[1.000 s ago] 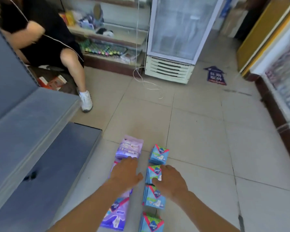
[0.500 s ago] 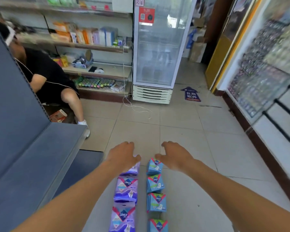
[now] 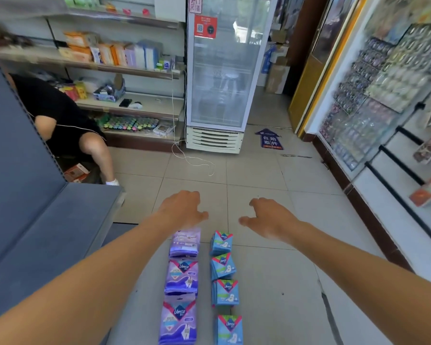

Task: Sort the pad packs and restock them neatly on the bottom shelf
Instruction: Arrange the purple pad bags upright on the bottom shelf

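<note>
Packs (image 3: 182,276) near apparently empty left hand (image 3: 184,210), right hand (image 3: 269,221)

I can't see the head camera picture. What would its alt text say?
A left hand and a right hand hover empty over a tiled floor, just past two neat rows of pad packs: three purple packs beside four blue packs. A grey shelf unit stands to the left.

Both hands (image 3: 184,211) outstretched (fingers (image 3: 255,202) loose)
</note>
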Tool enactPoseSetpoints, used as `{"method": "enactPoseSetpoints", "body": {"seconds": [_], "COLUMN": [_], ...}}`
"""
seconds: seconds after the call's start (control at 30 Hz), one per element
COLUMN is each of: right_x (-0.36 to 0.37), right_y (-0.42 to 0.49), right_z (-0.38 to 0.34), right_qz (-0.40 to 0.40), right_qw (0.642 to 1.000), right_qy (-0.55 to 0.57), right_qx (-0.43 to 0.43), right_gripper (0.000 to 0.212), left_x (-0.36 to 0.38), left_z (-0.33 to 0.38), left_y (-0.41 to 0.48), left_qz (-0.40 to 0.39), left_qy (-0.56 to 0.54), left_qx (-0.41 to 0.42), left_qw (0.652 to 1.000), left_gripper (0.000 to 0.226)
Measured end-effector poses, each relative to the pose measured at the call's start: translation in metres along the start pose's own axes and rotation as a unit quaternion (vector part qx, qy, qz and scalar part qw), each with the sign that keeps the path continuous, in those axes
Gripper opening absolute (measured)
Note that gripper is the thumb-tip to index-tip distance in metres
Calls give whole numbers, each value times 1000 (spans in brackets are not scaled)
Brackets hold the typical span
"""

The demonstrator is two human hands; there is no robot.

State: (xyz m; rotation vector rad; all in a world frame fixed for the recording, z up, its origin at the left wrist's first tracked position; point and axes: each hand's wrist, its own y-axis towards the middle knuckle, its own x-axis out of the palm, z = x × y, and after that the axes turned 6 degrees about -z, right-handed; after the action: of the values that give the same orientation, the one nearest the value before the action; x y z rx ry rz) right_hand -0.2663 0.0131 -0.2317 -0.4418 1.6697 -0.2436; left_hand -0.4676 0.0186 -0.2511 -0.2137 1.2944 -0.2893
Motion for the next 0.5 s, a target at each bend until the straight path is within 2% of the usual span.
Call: {"method": "enactPoseSetpoints", "body": {"seconds": [0.2, 0.37, 0.5], "right_x": [2, 15, 24], "right_y": [1, 9, 20], "right_z": [-18, -33, -40], "right_qz": [-1, -33, -69], "right_qw": [999, 996, 989], "right_qy": [-6, -34, -55], "right_qx": [-40, -78, -119], "right_gripper": [54, 54, 44], "left_x": [-5, -5, -3], "left_z": [1, -2, -11], "left_y": [-4, -16, -27], "left_qz": [0, 7, -9], "left_qy": [17, 12, 7], "left_qx": [-14, -28, -72], "left_qw": [1000, 1000, 997], "left_gripper": [50, 49, 48]}}
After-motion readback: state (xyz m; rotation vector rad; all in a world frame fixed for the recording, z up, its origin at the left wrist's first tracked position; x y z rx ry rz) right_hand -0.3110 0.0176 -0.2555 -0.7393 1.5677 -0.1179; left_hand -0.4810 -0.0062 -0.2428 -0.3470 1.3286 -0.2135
